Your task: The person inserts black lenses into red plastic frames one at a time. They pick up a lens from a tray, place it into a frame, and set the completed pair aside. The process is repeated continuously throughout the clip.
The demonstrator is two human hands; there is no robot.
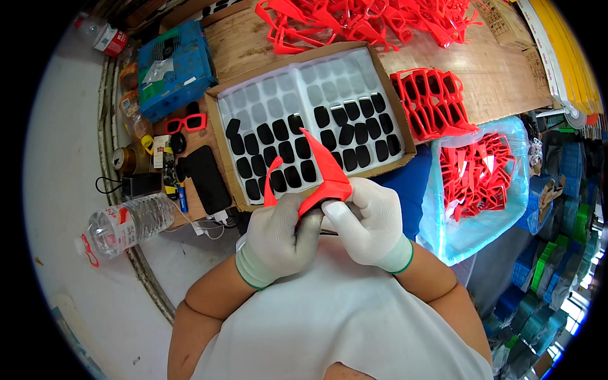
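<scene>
Both my hands wear white gloves with green cuffs and grip one red sunglasses frame [326,180] close in front of my chest. My left hand [282,237] is closed round its left part, and a red temple arm sticks up beside the fingers. My right hand [367,221] pinches the other side, its thumb pressed on a dark lens [329,202] at the frame's lower edge. How far the lens sits in the frame is hidden by the fingers. Just beyond lies a shallow cardboard box [408,136] with rows of dark lenses [282,151] on a white liner.
Folded red frames [434,104] stand in a row right of the box; a red heap [373,22] lies behind. A blue-lined bin [437,237] at right holds more. At left are a blue box [180,63], a phone [210,180], red glasses [187,123] and a water bottle [130,225].
</scene>
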